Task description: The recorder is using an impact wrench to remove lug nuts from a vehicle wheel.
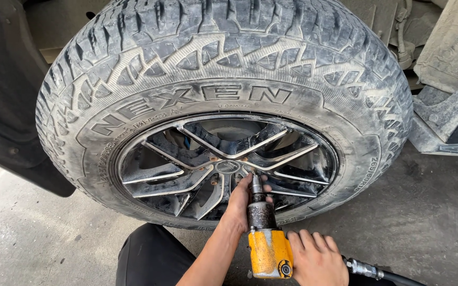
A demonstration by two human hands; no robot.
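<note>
Wrench [267, 241], a yellow air-driven impact tool, points its socket at a lug nut low on the wheel [223, 169], just below the hub. Left hand [242, 204] wraps the nose, steadying it; right hand [316, 259] grips the handle by the hose [377, 273]. Seemingly mid lug work; next calls for square seating.
</note>
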